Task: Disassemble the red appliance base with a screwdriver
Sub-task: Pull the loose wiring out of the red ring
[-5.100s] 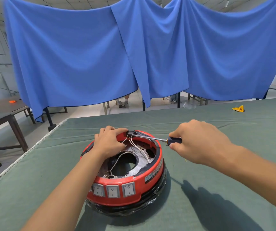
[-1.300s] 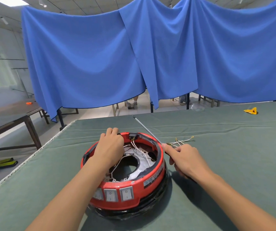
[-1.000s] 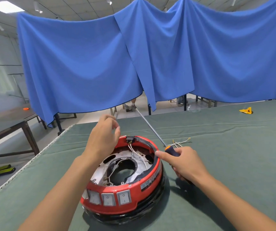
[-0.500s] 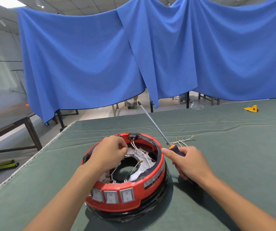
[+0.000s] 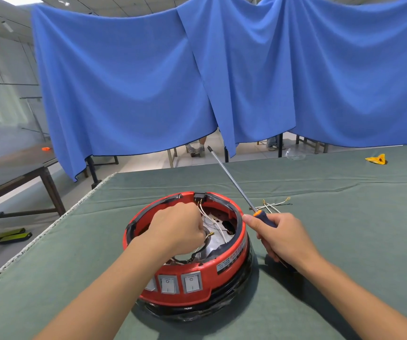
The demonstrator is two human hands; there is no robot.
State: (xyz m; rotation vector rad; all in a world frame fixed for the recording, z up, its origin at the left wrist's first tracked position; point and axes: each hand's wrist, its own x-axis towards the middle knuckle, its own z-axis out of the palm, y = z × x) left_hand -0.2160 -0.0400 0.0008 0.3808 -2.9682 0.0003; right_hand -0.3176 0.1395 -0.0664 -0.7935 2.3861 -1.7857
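With the red appliance base (image 5: 197, 273) sitting on the green worktop (image 5: 332, 241), the left hand (image 5: 176, 228) reaches inside it, fingers curled apparently around a wire, while the right hand (image 5: 279, 238) beside it grips the screwdriver (image 5: 234, 184) idle, so freeing wiring seems next.

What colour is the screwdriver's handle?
Dark blue with an orange collar, in the head view: the screwdriver, held by the right hand.

bright overhead light, soft shadows, edges warped
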